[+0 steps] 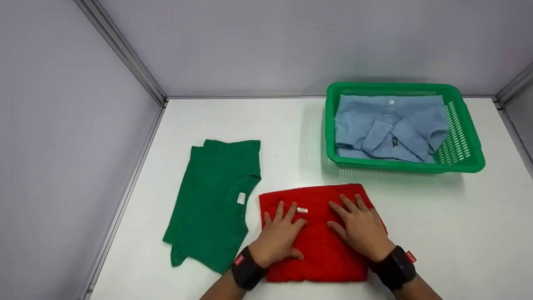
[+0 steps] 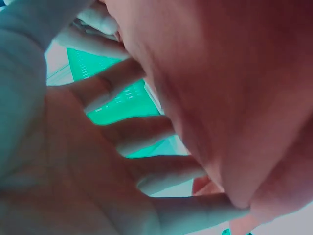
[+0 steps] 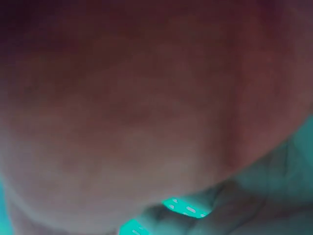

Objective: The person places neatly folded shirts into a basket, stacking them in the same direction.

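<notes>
A folded red garment (image 1: 320,260) with a small white neck label (image 1: 302,210) lies on the table in front of me. My left hand (image 1: 278,238) rests on its left part, fingers spread and nearly straight. On its right part my right hand (image 1: 363,228) presses down, fingers also extended. In the left wrist view, the straight fingers of the left hand (image 2: 88,161) touch the reddish cloth (image 2: 230,88). Cloth fills most of the right wrist view, hiding nearly all of the right hand. Left of the red garment lies a green shirt (image 1: 208,204), folded lengthwise, its white label facing up.
A green plastic basket (image 1: 399,166) with slotted sides stands at the back right. Inside it lies a folded light-blue collared shirt (image 1: 366,114). Pale panels (image 1: 258,46) enclose the white table (image 1: 283,133) at the back and sides.
</notes>
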Action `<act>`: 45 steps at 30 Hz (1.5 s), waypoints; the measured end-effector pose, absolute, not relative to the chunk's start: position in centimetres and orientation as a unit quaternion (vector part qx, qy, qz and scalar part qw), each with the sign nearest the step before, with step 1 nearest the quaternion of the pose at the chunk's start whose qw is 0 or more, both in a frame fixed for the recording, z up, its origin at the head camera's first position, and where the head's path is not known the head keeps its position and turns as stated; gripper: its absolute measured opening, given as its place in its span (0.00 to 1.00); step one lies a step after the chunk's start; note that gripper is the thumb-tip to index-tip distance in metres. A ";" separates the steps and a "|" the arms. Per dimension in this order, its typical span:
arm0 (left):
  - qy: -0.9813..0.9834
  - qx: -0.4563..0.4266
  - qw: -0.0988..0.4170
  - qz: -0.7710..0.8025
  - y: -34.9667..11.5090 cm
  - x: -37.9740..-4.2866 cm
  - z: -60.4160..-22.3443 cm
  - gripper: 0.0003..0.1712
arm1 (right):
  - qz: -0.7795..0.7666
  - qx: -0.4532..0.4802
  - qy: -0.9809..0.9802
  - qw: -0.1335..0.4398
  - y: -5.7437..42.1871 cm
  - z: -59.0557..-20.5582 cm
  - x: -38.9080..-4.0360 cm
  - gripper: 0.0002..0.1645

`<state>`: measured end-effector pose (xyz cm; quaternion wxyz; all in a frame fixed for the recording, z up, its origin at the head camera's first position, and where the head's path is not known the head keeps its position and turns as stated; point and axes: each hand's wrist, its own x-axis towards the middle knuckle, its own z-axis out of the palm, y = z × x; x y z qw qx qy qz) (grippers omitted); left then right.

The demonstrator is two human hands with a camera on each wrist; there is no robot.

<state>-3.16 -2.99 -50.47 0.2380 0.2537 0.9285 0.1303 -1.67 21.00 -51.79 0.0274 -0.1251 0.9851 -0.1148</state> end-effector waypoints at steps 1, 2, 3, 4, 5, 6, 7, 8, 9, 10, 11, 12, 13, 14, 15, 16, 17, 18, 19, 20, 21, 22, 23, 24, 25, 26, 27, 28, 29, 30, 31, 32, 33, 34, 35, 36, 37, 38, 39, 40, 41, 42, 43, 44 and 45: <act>0.928 0.256 0.240 0.126 -3.0 -3.3 -50.4 0.47 | -0.114 -0.117 0.986 0.027 20.9 -51.8 -1.5 0.35; 0.927 0.261 0.240 0.120 -3.1 -3.5 -50.3 0.47 | -0.112 -0.110 0.987 0.025 20.7 -51.8 -1.3 0.35; 0.927 0.265 0.240 0.116 -3.1 -3.7 -50.2 0.48 | -0.110 -0.102 0.988 0.023 20.5 -51.8 -1.2 0.35; 0.926 0.269 0.240 0.111 -3.1 -3.8 -50.2 0.48 | -0.109 -0.094 0.989 0.023 20.4 -51.9 -1.0 0.35; 0.925 0.274 0.241 0.108 -3.2 -3.9 -50.1 0.48 | -0.107 -0.086 0.990 0.024 20.2 -51.9 -0.8 0.35; 0.924 0.277 0.242 0.104 -3.2 -4.0 -50.1 0.48 | -0.105 -0.079 0.991 0.026 20.0 -51.9 -0.6 0.35; 0.924 0.280 0.241 0.101 -3.3 -4.1 -50.1 0.47 | -0.105 -0.074 0.991 0.029 19.9 -52.0 -0.4 0.35; 0.923 0.283 0.242 0.098 -3.3 -4.2 -50.1 0.47 | -0.104 -0.068 0.992 0.031 19.8 -52.0 -0.3 0.36; 0.923 0.284 0.242 0.096 -3.3 -4.2 -50.1 0.47 | -0.105 -0.064 0.992 0.033 19.7 -52.0 -0.2 0.36; 0.923 0.285 0.242 0.095 -3.3 -4.3 -50.0 0.47 | -0.105 -0.061 0.992 0.033 19.6 -52.0 -0.2 0.36; 0.923 0.285 0.242 0.096 -3.4 -4.3 -50.1 0.47 | -0.105 -0.059 0.992 0.032 19.5 -52.1 -0.2 0.36; 0.922 0.285 0.243 0.096 -3.4 -4.4 -50.0 0.47 | -0.105 -0.058 0.992 0.030 19.5 -52.1 -0.2 0.36; 0.922 0.284 0.243 0.097 -3.4 -4.4 -50.0 0.47 | -0.104 -0.058 0.993 0.028 19.5 -52.1 -0.2 0.36; 0.922 0.284 0.243 0.098 -3.4 -4.4 -50.0 0.47 | -0.103 -0.058 0.993 0.025 19.4 -52.1 -0.2 0.36; 0.922 0.283 0.244 0.099 -3.4 -4.3 -50.0 0.47 | -0.103 -0.059 0.993 0.023 19.4 -52.1 -0.2 0.36; 0.922 0.282 0.244 0.100 -3.4 -4.3 -50.0 0.46 | -0.102 -0.058 0.993 0.023 19.4 -52.1 -0.2 0.36; 0.922 0.281 0.245 0.102 -3.4 -4.3 -50.1 0.46 | -0.101 -0.057 0.993 0.024 19.4 -52.1 -0.2 0.36; 0.922 0.281 0.246 0.103 -3.4 -4.2 -50.1 0.46 | -0.100 -0.055 0.993 0.027 19.4 -52.2 -0.1 0.36; 0.922 0.280 0.248 0.104 -3.4 -4.2 -50.1 0.46 | -0.099 -0.053 0.993 0.031 19.3 -52.2 0.0 0.36; 0.921 0.280 0.249 0.105 -3.4 -4.2 -50.1 0.46 | -0.099 -0.052 0.993 0.035 19.3 -52.2 0.1 0.37; 0.921 0.280 0.251 0.105 -3.4 -4.1 -50.1 0.46 | -0.098 -0.049 0.993 0.039 19.2 -52.2 0.2 0.37; 0.920 0.280 0.252 0.105 -3.4 -4.1 -50.1 0.46 | -0.097 -0.047 0.993 0.042 19.2 -52.2 0.3 0.37; 0.920 0.281 0.253 0.106 -3.4 -4.1 -50.1 0.46 | -0.097 -0.045 0.993 0.044 19.2 -52.1 0.4 0.37; 0.920 0.282 0.252 0.106 -3.4 -4.1 -50.1 0.46 | -0.097 -0.043 0.993 0.044 19.1 -52.1 0.4 0.37; 0.919 0.283 0.252 0.106 -3.4 -4.1 -50.1 0.46 | -0.097 -0.042 0.993 0.043 19.1 -52.1 0.5 0.37; 0.919 0.284 0.251 0.107 -3.4 -4.1 -50.2 0.46 | -0.098 -0.041 0.994 0.041 19.1 -52.1 0.5 0.37; 0.919 0.284 0.250 0.107 -3.4 -4.1 -50.2 0.45 | -0.098 -0.040 0.994 0.039 19.2 -52.1 0.5 0.37; 0.919 0.285 0.250 0.107 -3.5 -4.1 -50.2 0.45 | -0.099 -0.040 0.994 0.037 19.2 -52.0 0.4 0.37; 0.919 0.285 0.249 0.107 -3.5 -4.2 -50.2 0.45 | -0.100 -0.040 0.994 0.037 19.2 -52.0 0.4 0.37; 0.920 0.285 0.249 0.107 -3.5 -4.2 -50.2 0.45 | -0.100 -0.041 0.993 0.037 19.2 -52.0 0.3 0.36; 0.919 0.284 0.251 0.108 -3.5 -4.2 -50.2 0.45 | -0.101 -0.041 0.993 0.040 19.2 -51.9 0.3 0.36; 0.919 0.283 0.252 0.108 -3.5 -4.2 -50.3 0.45 | -0.101 -0.041 0.993 0.044 19.2 -51.9 0.3 0.37; 0.919 0.284 0.253 0.108 -3.5 -4.2 -50.2 0.45 | -0.101 -0.040 0.993 0.048 19.2 -51.9 0.3 0.37; 0.919 0.284 0.253 0.107 -3.5 -4.2 -50.3 0.45 | -0.101 -0.039 0.993 0.053 19.2 -51.9 0.3 0.37; 0.918 0.284 0.254 0.108 -3.5 -4.3 -50.3 0.45 | -0.100 -0.037 0.993 0.057 19.2 -51.9 0.3 0.37; 0.918 0.284 0.255 0.109 -3.5 -4.3 -50.3 0.45 | -0.099 -0.036 0.993 0.060 19.2 -51.9 0.3 0.37; 0.918 0.284 0.255 0.110 -3.5 -4.3 -50.3 0.45 | -0.097 -0.036 0.993 0.061 19.2 -51.9 0.3 0.37; 0.917 0.285 0.255 0.110 -3.5 -4.3 -50.4 0.45 | -0.096 -0.035 0.993 0.062 19.2 -51.9 0.3 0.37; 0.917 0.286 0.255 0.110 -3.5 -4.2 -50.4 0.45 | -0.095 -0.034 0.993 0.062 19.2 -51.9 0.3 0.37; 0.917 0.286 0.255 0.112 -3.5 -4.2 -50.4 0.45 | -0.095 -0.034 0.993 0.063 19.2 -52.0 0.3 0.37; 0.917 0.286 0.256 0.113 -3.5 -4.2 -50.3 0.45 | -0.095 -0.033 0.993 0.064 19.2 -52.0 0.3 0.37; 0.916 0.286 0.256 0.114 -3.5 -4.2 -50.3 0.45 | -0.095 -0.033 0.993 0.067 19.1 -52.0 0.3 0.37; 0.916 0.287 0.255 0.115 -3.5 -4.2 -50.3 0.45 | -0.096 -0.031 0.992 0.070 19.1 -52.0 0.3 0.37; 0.916 0.287 0.256 0.116 -3.5 -4.2 -50.3 0.44 | -0.096 -0.029 0.992 0.074 19.1 -52.0 0.3 0.37; 0.916 0.287 0.255 0.117 -3.5 -4.2 -50.3 0.44 | -0.097 -0.027 0.992 0.078 19.0 -52.0 0.3 0.37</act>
